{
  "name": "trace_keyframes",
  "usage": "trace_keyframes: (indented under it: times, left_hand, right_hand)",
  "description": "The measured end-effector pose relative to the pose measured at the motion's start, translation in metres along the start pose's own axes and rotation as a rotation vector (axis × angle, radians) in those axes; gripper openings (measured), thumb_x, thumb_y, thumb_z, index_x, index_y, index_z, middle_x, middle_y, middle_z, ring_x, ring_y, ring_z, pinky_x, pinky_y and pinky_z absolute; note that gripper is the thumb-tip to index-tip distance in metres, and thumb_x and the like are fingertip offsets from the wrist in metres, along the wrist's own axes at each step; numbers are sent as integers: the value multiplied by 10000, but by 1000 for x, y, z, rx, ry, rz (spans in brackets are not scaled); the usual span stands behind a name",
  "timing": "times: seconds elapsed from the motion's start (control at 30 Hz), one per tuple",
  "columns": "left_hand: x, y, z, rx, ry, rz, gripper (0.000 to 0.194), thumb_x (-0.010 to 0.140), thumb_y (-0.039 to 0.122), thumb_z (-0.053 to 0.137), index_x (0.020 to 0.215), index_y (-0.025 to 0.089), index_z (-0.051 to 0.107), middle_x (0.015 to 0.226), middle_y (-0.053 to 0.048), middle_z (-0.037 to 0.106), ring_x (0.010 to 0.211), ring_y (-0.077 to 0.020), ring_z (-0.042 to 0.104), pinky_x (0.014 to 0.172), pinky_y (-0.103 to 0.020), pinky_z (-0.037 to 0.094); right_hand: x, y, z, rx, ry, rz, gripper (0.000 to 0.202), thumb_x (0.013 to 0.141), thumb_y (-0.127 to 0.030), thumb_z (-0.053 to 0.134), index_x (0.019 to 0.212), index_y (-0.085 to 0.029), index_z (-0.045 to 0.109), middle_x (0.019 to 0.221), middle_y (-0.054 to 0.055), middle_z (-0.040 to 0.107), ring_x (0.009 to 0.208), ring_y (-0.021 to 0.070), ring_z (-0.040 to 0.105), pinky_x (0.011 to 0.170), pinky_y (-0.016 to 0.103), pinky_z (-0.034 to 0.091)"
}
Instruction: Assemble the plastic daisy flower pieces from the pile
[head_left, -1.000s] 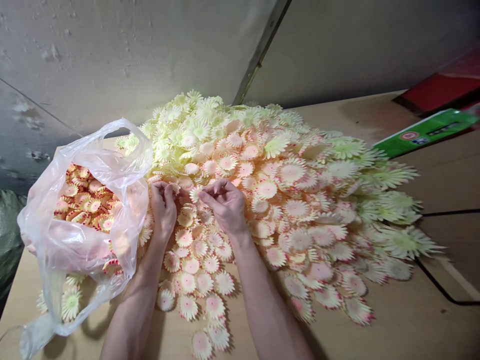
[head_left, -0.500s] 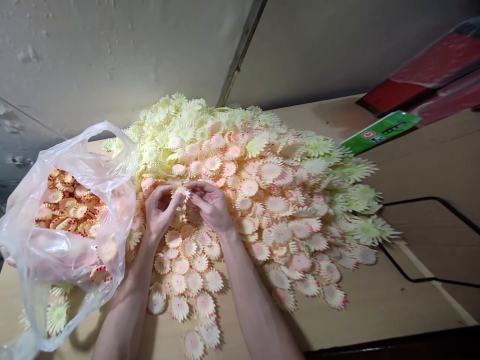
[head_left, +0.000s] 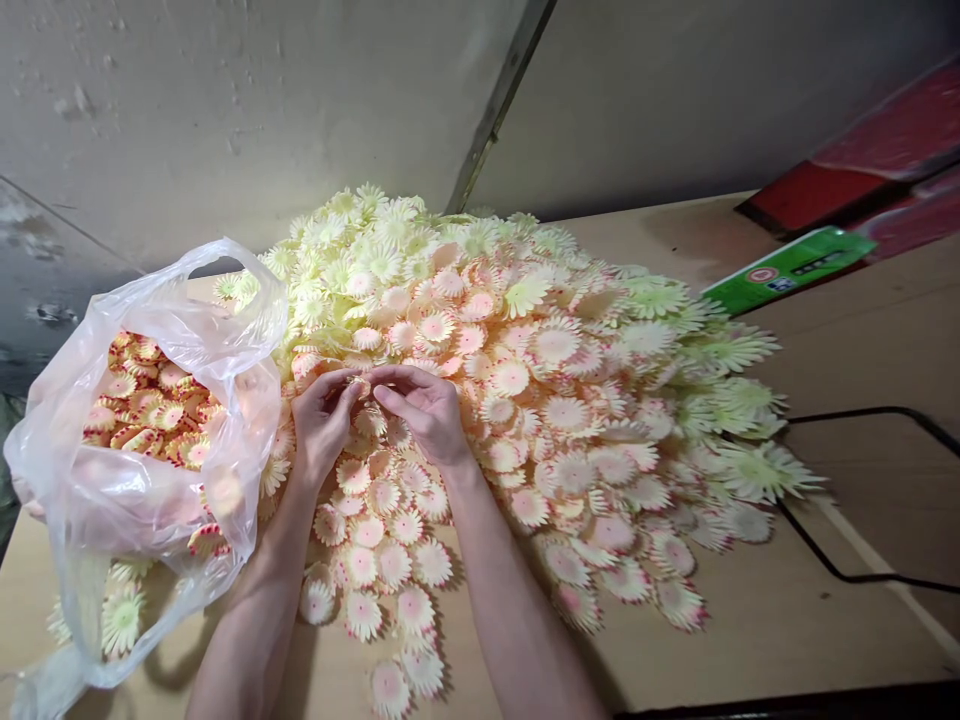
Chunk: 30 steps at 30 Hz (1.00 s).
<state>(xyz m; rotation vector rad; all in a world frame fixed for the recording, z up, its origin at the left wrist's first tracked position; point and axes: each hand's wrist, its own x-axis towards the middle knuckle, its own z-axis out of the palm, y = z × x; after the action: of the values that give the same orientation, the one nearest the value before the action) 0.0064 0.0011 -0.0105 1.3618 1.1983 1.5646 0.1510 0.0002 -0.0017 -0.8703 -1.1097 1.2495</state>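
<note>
My left hand point(head_left: 324, 418) and my right hand point(head_left: 421, 408) meet above the near side of a big heap of artificial flower pieces point(head_left: 555, 345). Between the fingertips of both is one small pale flower piece point(head_left: 361, 384), mostly covered by the fingers. Thumb and forefinger are pinched on each side of it. Around my wrists lie more flat flower pieces point(head_left: 367, 530), cream with pink centres and toothed edges. Pale green ones point(head_left: 330, 240) make up the back and right of the heap.
A translucent plastic bag point(head_left: 82, 500) holding red-edged curled flower pieces point(head_left: 150, 410) stands open at the left. A wall point(head_left: 225, 120) rises behind the wooden table point(head_left: 675, 650). At the right are a green card point(head_left: 787, 270), red wrapped boxes point(head_left: 825, 195) and a black wire frame point(head_left: 862, 412).
The flower piece, spread open between the fingertips before, now looks squeezed and smaller as my fingertips have closed together. The whole view has shifted slightly.
</note>
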Motion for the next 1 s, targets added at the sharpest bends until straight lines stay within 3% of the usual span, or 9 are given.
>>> trace_keyframes:
  times: [0.13,0.27,0.4,0.63,0.83,1.0]
  left_hand:
    - [0,0,0,7,-28,-28,274,893,410,731,1069,208,669,835,-27,724,749,-138,700,661,-238,546]
    - [-1,-2,1,6,-31,-59,251,893,405,723,981,222,576,827,-9,681,688,-115,668,530,-186,443]
    - [-2,-2,1,47,-80,-26,188,900,366,699,921,206,603,845,-22,682,703,-118,677,571,-192,468]
    - [-1,-2,1,115,-63,88,153,912,353,681,905,209,631,831,-22,692,725,-133,679,653,-230,511]
    - [2,-2,0,281,-20,233,111,935,273,611,845,209,617,802,-19,664,725,-147,622,685,-257,491]
    - [-1,-1,-1,303,-42,225,99,965,252,560,885,203,590,804,-10,648,710,-126,599,665,-235,462]
  right_hand:
    - [0,-2,3,-3,23,-6,282,728,-387,877,944,-227,791,971,45,809,919,193,757,885,357,641]
    - [0,-1,5,-7,91,7,351,645,-372,928,933,-232,786,912,34,816,842,198,772,838,370,667]
    - [1,-3,6,-66,192,-2,351,594,-369,954,867,-227,785,813,36,813,765,214,779,790,377,677]
    - [1,-5,7,-108,256,-43,316,569,-354,968,776,-216,773,780,40,801,707,202,754,712,348,656]
    - [1,-3,9,-122,252,-67,293,596,-361,953,733,-209,743,733,26,767,665,178,715,675,329,634]
    - [1,-4,9,-74,232,-30,349,567,-366,963,688,-198,683,684,2,733,645,157,698,644,290,614]
